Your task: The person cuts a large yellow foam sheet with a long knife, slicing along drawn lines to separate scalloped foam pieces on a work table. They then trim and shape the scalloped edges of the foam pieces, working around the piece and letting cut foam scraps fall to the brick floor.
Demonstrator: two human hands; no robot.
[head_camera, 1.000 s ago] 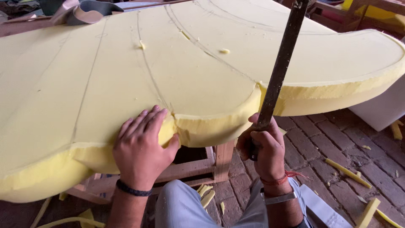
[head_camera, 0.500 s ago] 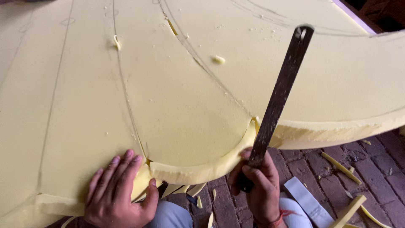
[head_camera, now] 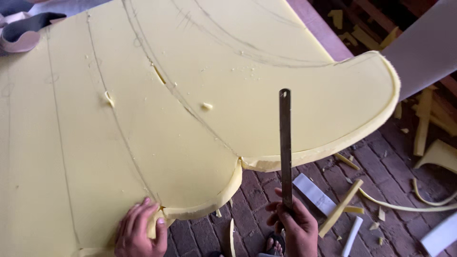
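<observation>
A large sheet of yellow foam (head_camera: 190, 109) fills most of the view, with curved pencil lines drawn across it. My right hand (head_camera: 296, 229) grips a long, thin metal blade (head_camera: 285, 143) held upright beside the foam's cut front edge. Just left of the blade, a narrow strip (head_camera: 216, 200) hangs partly cut from that edge. My left hand (head_camera: 138, 232) presses flat on the foam's near edge, at the left end of the strip.
Yellow foam offcuts (head_camera: 342, 207) and white scraps (head_camera: 314, 192) lie scattered on the brick floor (head_camera: 381, 166) to the right. A grey board (head_camera: 421, 47) leans at the upper right. A dark and white object (head_camera: 24, 31) lies at the foam's far left corner.
The view has swung over the foam, showing more of it and of the floor. The blade now stands clear, right of the notch. My left hand has slid down to the frame's bottom edge.
</observation>
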